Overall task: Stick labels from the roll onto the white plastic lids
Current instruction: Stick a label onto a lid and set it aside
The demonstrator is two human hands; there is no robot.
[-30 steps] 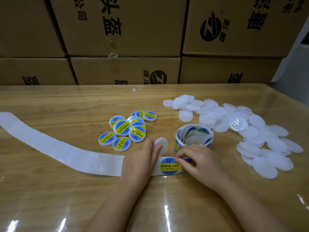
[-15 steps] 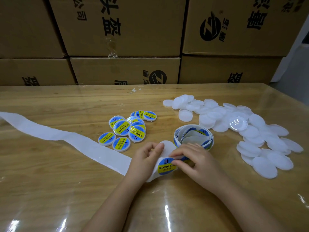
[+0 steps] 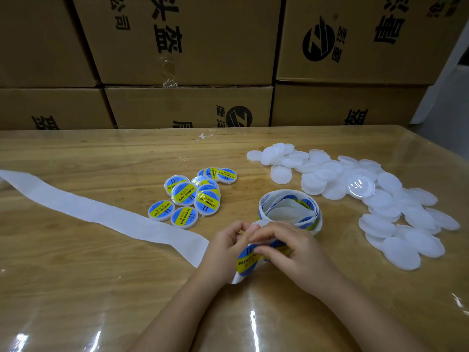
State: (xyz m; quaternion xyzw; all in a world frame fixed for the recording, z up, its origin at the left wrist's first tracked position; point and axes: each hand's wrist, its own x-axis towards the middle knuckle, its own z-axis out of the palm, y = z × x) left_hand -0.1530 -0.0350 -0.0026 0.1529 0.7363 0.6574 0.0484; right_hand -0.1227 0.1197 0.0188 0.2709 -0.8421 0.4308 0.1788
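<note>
Six big brown boxes [image 3: 187, 41] are stacked behind the table [image 3: 76, 288]. Black Chinese signs and a round black mark with a Z-like shape are printed on them.

A long white backing strip [image 3: 88, 212], with its labels gone, is laid across the table to the left. A big heap of bare white lids [image 3: 380, 207] is spread on the right. The roll [image 3: 289, 212] is stood between that heap and a small heap of labelled lids [image 3: 185, 195].

Just in front of the roll, the strip is gripped by the curled left hand [image 3: 225, 250]. A blue and yellow label [image 3: 248, 261] is pinched between the thumb and fingers of the right hand [image 3: 297, 255]. How much of it is off the strip cannot be told. Something white is seen at the fingertips, but it cannot be told if it is a lid.

The step looks like peeling. It is best done slowly, from the edge, with the strip kept tight. The sticky side should be touched very little. The label should then be set in the middle of a lid and rubbed flat from the middle out.

"SOLDERING PASTE" can be read on the label, and a mark like "11".
</note>
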